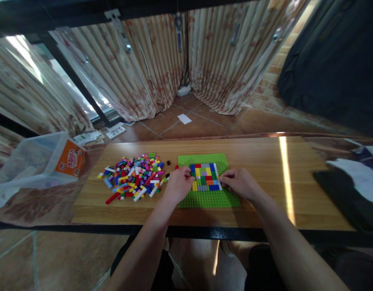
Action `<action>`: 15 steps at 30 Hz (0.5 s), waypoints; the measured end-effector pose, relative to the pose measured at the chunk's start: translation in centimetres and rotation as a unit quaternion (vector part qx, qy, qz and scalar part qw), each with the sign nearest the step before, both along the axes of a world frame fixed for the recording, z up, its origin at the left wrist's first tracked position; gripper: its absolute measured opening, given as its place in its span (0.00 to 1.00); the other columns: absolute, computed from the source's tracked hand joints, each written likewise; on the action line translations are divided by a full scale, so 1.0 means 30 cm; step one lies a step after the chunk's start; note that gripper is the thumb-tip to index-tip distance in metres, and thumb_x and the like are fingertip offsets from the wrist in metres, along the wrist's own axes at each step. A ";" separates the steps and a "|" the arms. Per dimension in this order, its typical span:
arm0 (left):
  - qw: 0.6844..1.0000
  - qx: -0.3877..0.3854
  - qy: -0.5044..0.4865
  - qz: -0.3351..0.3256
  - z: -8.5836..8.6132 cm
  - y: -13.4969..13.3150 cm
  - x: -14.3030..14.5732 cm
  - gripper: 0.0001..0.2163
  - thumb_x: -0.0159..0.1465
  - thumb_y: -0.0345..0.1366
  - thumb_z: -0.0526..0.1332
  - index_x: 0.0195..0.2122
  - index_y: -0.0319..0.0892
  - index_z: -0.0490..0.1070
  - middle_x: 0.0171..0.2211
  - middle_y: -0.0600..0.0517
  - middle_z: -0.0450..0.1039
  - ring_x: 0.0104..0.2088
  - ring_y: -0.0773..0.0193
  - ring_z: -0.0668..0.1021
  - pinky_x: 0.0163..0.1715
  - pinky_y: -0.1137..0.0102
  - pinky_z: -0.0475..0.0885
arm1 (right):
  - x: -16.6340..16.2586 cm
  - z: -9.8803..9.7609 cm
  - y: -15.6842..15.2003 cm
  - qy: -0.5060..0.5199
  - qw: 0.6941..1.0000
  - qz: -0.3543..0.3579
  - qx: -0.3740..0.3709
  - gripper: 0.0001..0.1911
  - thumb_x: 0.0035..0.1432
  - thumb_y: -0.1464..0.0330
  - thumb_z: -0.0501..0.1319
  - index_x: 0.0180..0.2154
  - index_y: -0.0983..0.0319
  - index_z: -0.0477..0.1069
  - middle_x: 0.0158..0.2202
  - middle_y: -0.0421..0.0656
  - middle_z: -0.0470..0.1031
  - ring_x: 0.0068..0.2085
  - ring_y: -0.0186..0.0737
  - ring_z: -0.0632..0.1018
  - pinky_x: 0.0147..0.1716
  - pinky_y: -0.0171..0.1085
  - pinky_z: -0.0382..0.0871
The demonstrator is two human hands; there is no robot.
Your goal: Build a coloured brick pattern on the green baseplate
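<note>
A green studded baseplate [209, 200] lies on the wooden table. On it sits a flat rectangle of colourful toy bricks [206, 177], with a white strip along its right side. My left hand [179, 185] is at the left edge of this rectangle, its fingers bent and thumb close to the forefinger. At the opposite edge, by the white strip, my right hand [241, 184] has thumb and forefinger pinched together. Whatever either hand holds is too small or too hidden to make out. A red brick [176, 167] shows just behind my left hand.
A heap of loose bricks [135, 176] is spread on the table [265, 161] to the left. A clear plastic bin [38, 161] with an orange label stands beyond the table's left end. Dark flat item and white cloth-like thing [356, 178] lie at the right end.
</note>
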State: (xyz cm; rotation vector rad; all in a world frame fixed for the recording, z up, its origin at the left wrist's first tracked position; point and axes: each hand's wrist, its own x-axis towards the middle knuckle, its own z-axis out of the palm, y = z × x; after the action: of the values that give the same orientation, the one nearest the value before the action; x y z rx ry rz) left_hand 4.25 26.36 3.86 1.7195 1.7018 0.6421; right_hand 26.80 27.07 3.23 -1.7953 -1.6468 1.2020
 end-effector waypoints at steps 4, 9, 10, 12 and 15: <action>1.000 0.006 -0.007 -0.005 -0.004 0.004 -0.012 0.08 0.59 0.27 0.62 0.41 0.36 0.76 0.33 0.47 0.80 0.34 0.61 0.80 0.37 0.68 0.74 | 0.009 0.016 -0.006 0.034 0.999 0.004 -0.017 0.16 0.51 0.58 0.62 0.21 0.63 0.75 0.18 0.41 0.74 0.19 0.32 0.70 0.18 0.31 0.60; 0.990 0.024 -0.136 0.008 0.005 0.030 -0.026 0.07 0.60 0.29 0.61 0.38 0.38 0.77 0.32 0.48 0.79 0.32 0.62 0.79 0.35 0.69 0.74 | 0.028 0.019 0.010 0.041 0.997 -0.055 0.046 0.20 0.52 0.53 0.60 0.21 0.62 0.73 0.20 0.42 0.75 0.21 0.33 0.71 0.21 0.32 0.63; 0.981 0.019 -0.192 -0.002 0.023 0.029 -0.027 0.07 0.60 0.31 0.61 0.38 0.38 0.77 0.32 0.49 0.79 0.32 0.63 0.79 0.34 0.69 0.74 | 0.032 0.016 0.016 0.031 0.994 -0.073 0.070 0.20 0.53 0.53 0.59 0.22 0.62 0.73 0.21 0.43 0.75 0.21 0.34 0.72 0.22 0.33 0.63; 0.950 0.001 -0.310 -0.050 0.086 0.005 -0.032 0.08 0.60 0.35 0.63 0.40 0.39 0.77 0.33 0.50 0.78 0.31 0.65 0.78 0.33 0.70 0.73 | 0.039 0.010 0.026 -0.002 0.988 -0.109 0.109 0.19 0.53 0.54 0.58 0.24 0.61 0.75 0.22 0.43 0.76 0.23 0.36 0.74 0.24 0.34 0.64; 0.888 0.019 -0.425 -0.174 0.220 -0.101 -0.052 0.12 0.59 0.42 0.65 0.41 0.43 0.78 0.34 0.50 0.78 0.32 0.64 0.78 0.33 0.69 0.74 | 0.046 0.009 0.035 -0.050 0.976 -0.145 0.153 0.18 0.54 0.55 0.58 0.31 0.61 0.78 0.26 0.44 0.79 0.28 0.41 0.77 0.28 0.37 0.66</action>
State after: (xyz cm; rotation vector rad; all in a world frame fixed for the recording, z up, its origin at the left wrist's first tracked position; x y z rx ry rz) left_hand 2.69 23.33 10.46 1.3868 0.7524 1.0522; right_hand 28.17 28.13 3.51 -1.8400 -1.4643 0.7002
